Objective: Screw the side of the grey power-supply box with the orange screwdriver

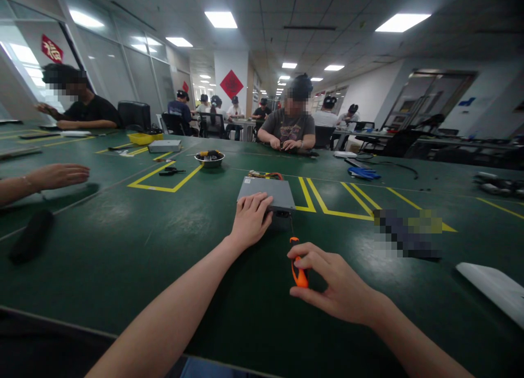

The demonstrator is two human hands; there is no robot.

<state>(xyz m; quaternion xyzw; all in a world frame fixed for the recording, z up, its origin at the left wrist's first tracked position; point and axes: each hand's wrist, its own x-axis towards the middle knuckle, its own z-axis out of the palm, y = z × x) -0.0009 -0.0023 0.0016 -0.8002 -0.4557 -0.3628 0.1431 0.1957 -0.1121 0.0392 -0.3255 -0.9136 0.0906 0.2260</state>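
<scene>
Hands split the work: the left hand [250,221] lies spread on a grey metal case [266,193], steadying it on the green worktop [123,258], while the right hand [339,282] pinches an orange-handled screwdriver [300,273] beside its near edge.

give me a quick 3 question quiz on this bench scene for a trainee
1. Which hand rests on the grey metal case?
2. True or false: the scissors lie inside the steel bowl.
3. Fill in the blank: the orange-handled screwdriver is pinched in the ____ hand.

Key:
1. The left hand.
2. False: they lie outside the bowl, on the green bench.
3. Right: the right hand.
</scene>
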